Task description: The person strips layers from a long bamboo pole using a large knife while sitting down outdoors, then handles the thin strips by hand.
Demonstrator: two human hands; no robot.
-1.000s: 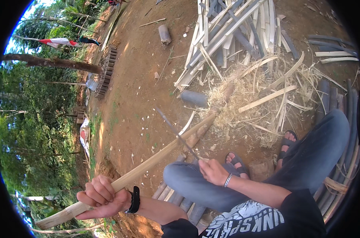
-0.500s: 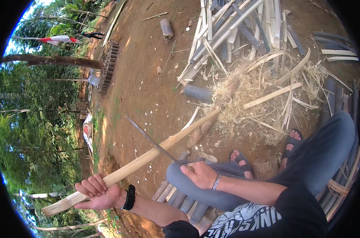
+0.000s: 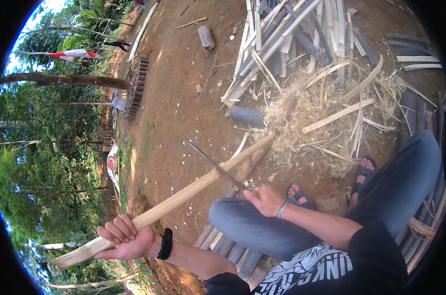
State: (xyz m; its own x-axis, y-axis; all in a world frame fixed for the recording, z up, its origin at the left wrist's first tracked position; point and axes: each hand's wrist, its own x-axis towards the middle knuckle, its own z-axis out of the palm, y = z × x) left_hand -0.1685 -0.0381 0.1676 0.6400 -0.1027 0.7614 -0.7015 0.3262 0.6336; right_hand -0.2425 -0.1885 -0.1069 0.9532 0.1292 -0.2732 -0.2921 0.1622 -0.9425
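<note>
A long pale bamboo strip (image 3: 183, 194) slants from lower left up to the heap of shavings. My left hand (image 3: 127, 238) is wrapped round its near end, a dark watch band on the wrist. Closed round a handle, my right hand (image 3: 267, 200) holds a long thin-bladed knife (image 3: 210, 161). The blade crosses the strip beyond its middle, seemingly touching it, with its tip reaching to the upper left. The fingers hide most of the handle. Beneath the strip's far end lies a short piece of wood or bamboo (image 3: 247, 166).
Curly shavings (image 3: 301, 118) cover the ground ahead, below a large pile of split bamboo strips (image 3: 292, 39). A dark bamboo length (image 3: 247, 116) lies beside them. My bent knee (image 3: 233, 216) is close under the knife hand. I sit on a bamboo-pole seat (image 3: 237, 251).
My right hand and the knife have moved right and forward along the strip, toward its far end. My left hand keeps its grip in nearly the same place.
</note>
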